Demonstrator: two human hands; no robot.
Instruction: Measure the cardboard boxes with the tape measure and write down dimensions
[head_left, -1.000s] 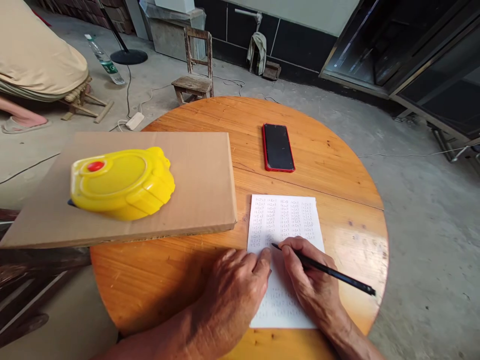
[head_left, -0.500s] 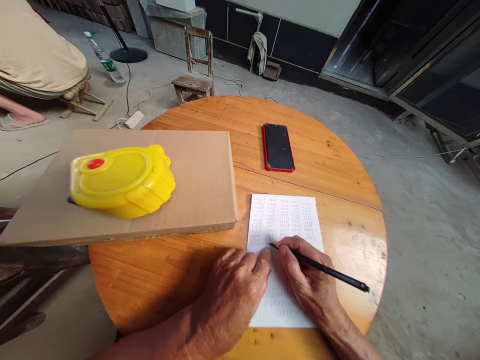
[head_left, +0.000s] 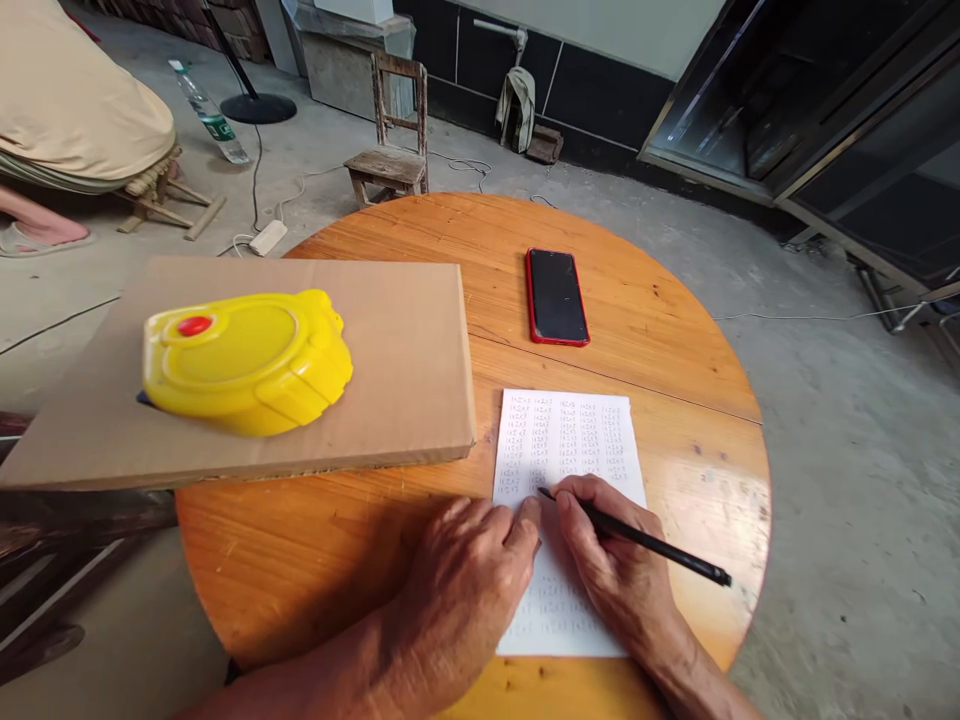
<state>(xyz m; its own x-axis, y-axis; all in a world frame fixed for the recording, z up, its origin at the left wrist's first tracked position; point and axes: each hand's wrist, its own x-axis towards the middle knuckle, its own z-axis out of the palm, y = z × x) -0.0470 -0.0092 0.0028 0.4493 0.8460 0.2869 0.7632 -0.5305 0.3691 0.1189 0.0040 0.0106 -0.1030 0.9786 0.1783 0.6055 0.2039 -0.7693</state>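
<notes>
My right hand (head_left: 611, 565) grips a black pen (head_left: 660, 548), its tip touching a white sheet (head_left: 570, 440) covered in rows of small handwritten figures. The sheet lies on a round wooden table (head_left: 675, 400). My left hand (head_left: 469, 585) rests flat on the sheet's left edge, fingers loosely together, holding nothing. Both hands cover the sheet's middle part.
A red-cased phone (head_left: 556, 296) lies face up beyond the sheet. A flat cardboard box (head_left: 405, 350) overhangs the table's left side with a yellow plastic case (head_left: 246, 362) on it. On the concrete floor stand a small wooden chair (head_left: 390, 140), a bottle (head_left: 210, 118) and cables.
The pen tip has shifted slightly left along the sheet and the pen's rear end swung a little inward. The left hand has stayed put.
</notes>
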